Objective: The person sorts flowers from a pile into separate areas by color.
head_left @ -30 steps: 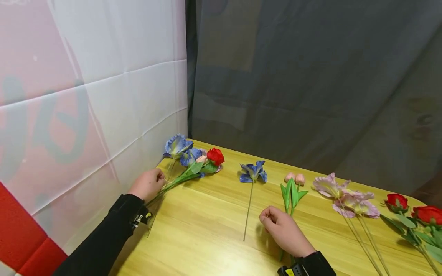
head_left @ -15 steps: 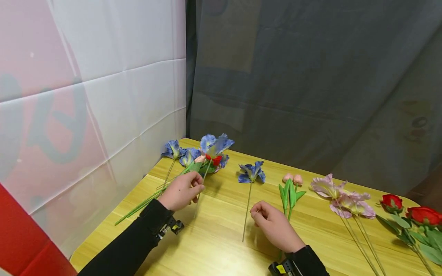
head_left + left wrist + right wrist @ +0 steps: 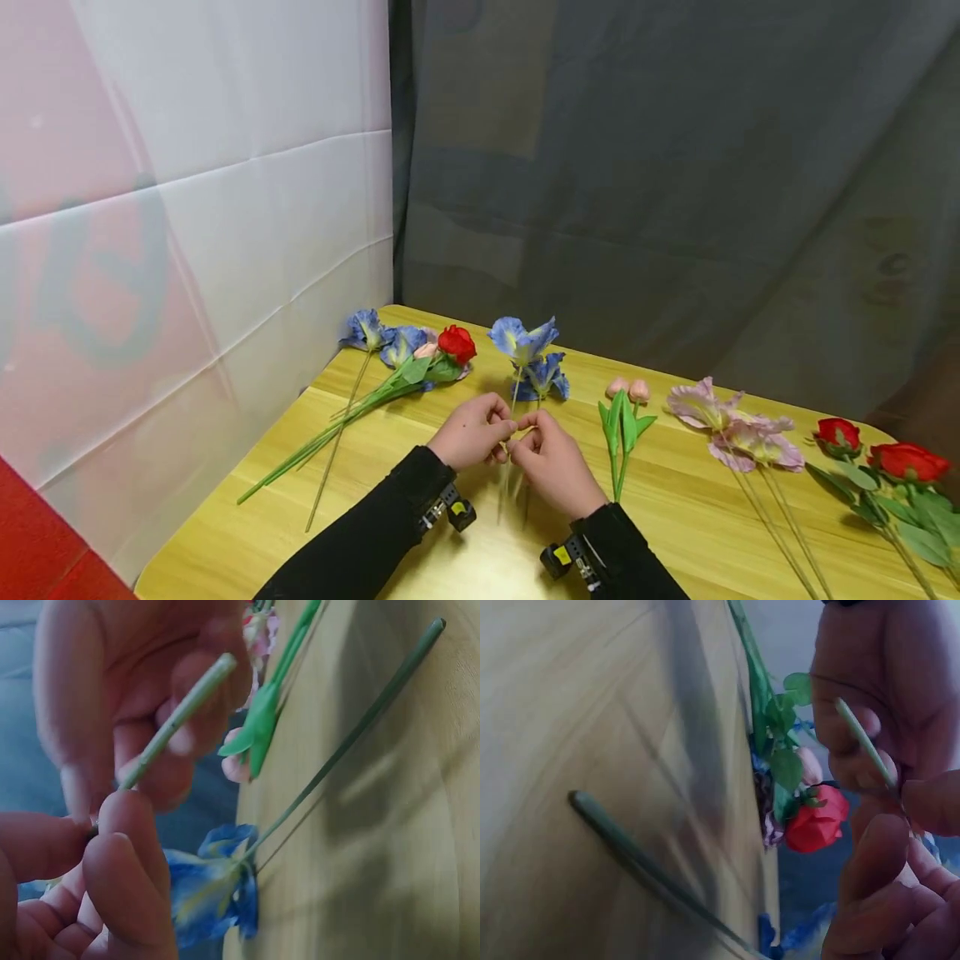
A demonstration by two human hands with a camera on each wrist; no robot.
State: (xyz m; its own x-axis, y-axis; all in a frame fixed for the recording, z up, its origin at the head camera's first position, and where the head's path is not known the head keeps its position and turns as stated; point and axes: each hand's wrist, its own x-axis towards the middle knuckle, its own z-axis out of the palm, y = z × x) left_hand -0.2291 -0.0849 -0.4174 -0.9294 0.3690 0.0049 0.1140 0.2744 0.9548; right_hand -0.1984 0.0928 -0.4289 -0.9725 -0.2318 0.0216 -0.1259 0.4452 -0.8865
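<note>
My left hand point(image 3: 472, 429) pinches the thin stem of a blue iris point(image 3: 517, 340) between thumb and finger, and its bloom stands above the hands. My right hand point(image 3: 557, 462) meets it from the other side, thumb and index finger curled in at the same stem. In the left wrist view the green stem end point(image 3: 176, 720) sticks out past the pinching fingers. Behind the hands a second blue iris point(image 3: 551, 377) lies on the table, its stem partly hidden by the right hand. Pink tulips point(image 3: 621, 421) with green leaves lie right of the right hand.
On the left of the wooden table point(image 3: 420, 533) lies a bunch with a red rose point(image 3: 457, 343), a pink tulip and blue irises point(image 3: 366, 329). Pale purple flowers point(image 3: 757, 442) and red roses point(image 3: 907, 462) lie to the right. A white wall sheet point(image 3: 300, 192) borders the left.
My left hand picked one blue iris from the left bunch and carried it right, to the right hand. My right hand moved a little left and up.
</note>
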